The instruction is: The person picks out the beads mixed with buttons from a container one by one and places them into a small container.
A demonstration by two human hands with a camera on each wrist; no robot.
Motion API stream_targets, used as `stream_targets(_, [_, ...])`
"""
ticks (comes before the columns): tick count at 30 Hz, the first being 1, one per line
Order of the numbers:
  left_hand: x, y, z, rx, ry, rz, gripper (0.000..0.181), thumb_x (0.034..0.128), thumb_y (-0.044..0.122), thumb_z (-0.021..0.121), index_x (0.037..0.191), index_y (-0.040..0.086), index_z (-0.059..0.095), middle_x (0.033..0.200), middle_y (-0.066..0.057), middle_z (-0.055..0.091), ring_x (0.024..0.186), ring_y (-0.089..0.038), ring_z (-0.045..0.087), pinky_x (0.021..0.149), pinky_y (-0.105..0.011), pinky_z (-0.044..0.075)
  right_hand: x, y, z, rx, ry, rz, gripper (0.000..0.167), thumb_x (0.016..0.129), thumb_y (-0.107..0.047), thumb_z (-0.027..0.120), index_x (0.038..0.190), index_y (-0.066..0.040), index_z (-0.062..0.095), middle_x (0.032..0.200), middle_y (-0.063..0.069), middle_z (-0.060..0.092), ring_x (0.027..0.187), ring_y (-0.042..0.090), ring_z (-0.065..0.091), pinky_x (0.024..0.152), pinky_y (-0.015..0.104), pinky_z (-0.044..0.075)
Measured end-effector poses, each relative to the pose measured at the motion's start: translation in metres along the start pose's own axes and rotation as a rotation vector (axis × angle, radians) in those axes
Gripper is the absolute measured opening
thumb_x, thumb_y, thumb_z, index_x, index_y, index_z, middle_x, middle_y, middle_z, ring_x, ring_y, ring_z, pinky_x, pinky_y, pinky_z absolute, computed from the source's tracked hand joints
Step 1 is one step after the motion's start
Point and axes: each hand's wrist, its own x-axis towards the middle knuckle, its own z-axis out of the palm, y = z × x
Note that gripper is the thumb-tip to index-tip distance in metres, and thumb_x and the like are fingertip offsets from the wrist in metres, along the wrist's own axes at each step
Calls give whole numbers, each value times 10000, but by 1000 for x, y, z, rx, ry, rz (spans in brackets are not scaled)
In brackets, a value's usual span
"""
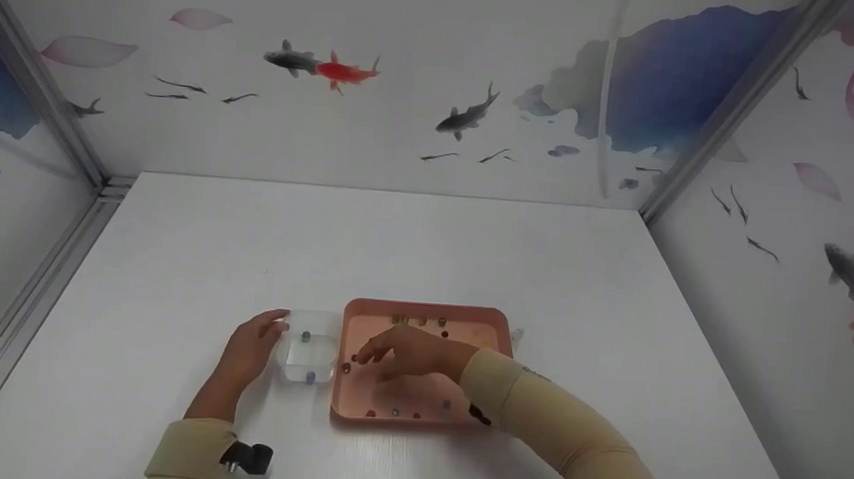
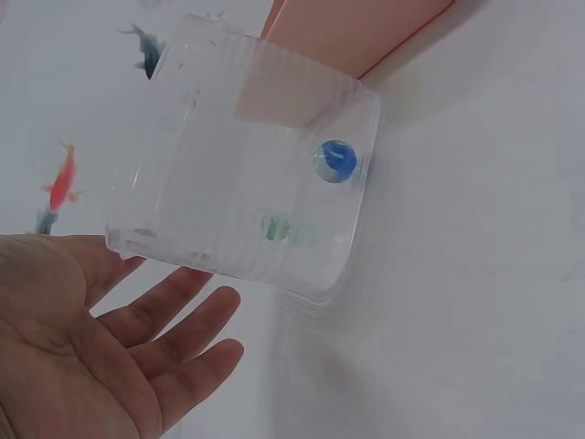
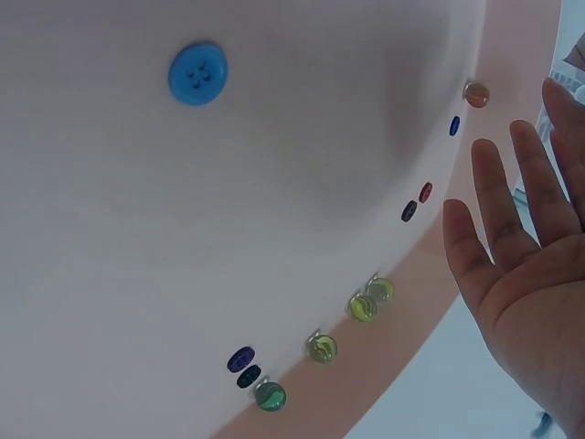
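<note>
My left hand touches the left side of a clear plastic box with its fingertips. Inside the box lie a blue marble and a green marble. Right beside it is a pink tray. Over the tray's left half my right hand reaches down, its fingertips near a dark marble at the left wall. In the right wrist view its fingers look loosely spread, with nothing seen in them. A blue four-hole button, yellow-green marbles and an orange marble lie in the tray.
Tray and box stand on a white table. White panels painted with fish and petals enclose its back and sides, with metal posts at the corners. A small clear object shows by the tray's right edge.
</note>
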Motion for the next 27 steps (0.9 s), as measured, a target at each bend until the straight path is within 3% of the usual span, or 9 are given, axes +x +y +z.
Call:
stream_targets(7, [1,0,-2,-7,-5,24,411,1050,186,403,1424,19,435,1482,-223,395,1403,-411,291,1147,-534,246,1,0,5,26,-20,81,344,911,-120,666,1238,-226,670,1162,-172,647,1089,54,586,958,260,484])
stream_targets(16, [-1,0,-1,-4,-6,24,415,1048,200,412,1419,15,439,1474,-232,400,1389,-422,310,1136,-552,259,1,-3,9,4,-38,81,371,899,-52,646,1235,-207,671,1160,-149,656,1087,55,591,946,252,490])
stream_targets(27, [0,0,-1,0,-7,20,411,1050,207,410,1419,30,444,1468,-230,411,1393,-417,305,1136,-550,262,4,-1,10,-42,-58,60,331,930,-74,614,1223,-215,674,1183,-123,655,1078,45,595,936,226,489])
